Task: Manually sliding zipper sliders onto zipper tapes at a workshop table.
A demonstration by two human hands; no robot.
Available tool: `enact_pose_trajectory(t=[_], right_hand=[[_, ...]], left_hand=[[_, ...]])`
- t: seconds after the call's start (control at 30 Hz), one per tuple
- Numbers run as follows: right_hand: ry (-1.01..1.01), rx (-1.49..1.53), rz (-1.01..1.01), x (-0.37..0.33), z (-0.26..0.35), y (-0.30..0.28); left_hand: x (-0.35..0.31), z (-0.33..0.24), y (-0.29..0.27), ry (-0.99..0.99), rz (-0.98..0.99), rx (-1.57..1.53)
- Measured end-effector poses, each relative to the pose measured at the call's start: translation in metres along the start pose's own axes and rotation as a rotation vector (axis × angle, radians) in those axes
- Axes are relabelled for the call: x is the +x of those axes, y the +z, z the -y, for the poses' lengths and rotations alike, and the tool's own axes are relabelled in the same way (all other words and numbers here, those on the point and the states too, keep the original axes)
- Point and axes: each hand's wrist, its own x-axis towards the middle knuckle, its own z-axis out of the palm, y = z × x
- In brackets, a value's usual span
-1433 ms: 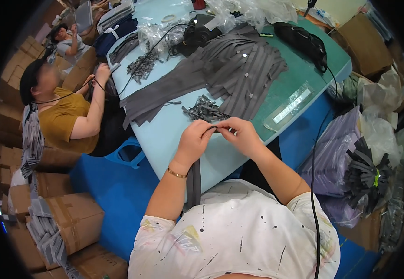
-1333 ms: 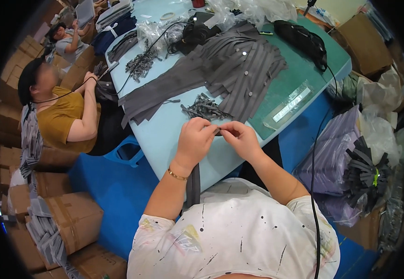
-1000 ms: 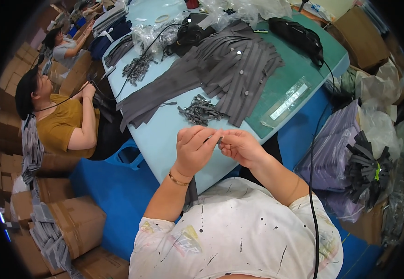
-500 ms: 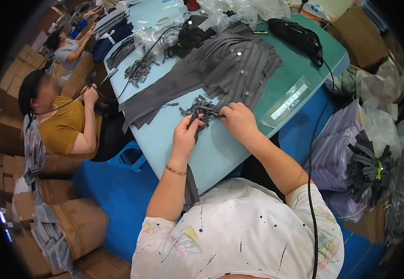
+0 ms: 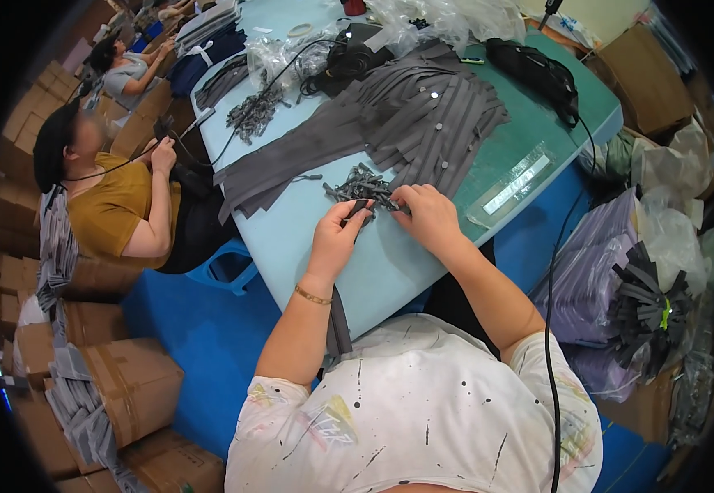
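Observation:
My left hand is closed in a pinch on the top end of a dark grey zipper, whose tape hangs down past my wrist and over the table's near edge. Close beside it, my right hand pinches a small dark piece, seemingly a zipper pull, mostly covered by the fingertips. Just beyond both hands lies a loose pile of small dark grey zipper pulls. Behind that, a large fanned stack of grey zippers spreads across the light blue table, with several shiny spots on it.
A second heap of pulls lies at the far left, near clear plastic bags. A black pouch rests at the far right. Left, a co-worker in a mustard shirt sits by cartons. Bundled goods stand right.
My right hand has drawn slightly back from the pile, and my left hand has moved a little right, bringing their fingertips closer together. The view has shifted slightly.

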Motion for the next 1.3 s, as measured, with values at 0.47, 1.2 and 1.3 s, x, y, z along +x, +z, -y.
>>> enact_pose_trajectory(t=[0.47,1.2,1.3], right_hand=[[0.355,0.823,0.199,0.000,-0.004,-0.001],[0.380,1.070,0.329,0.006,0.005,-0.015],[0.294,0.895,0.310,0.008,0.007,-0.019]], left_hand=[[-0.002,-0.006,0.002,-0.022,0.040,-0.115],[-0.005,-0.008,0.004,-0.041,0.041,-0.160],[-0.006,-0.006,0.003,-0.040,0.028,-0.135]])
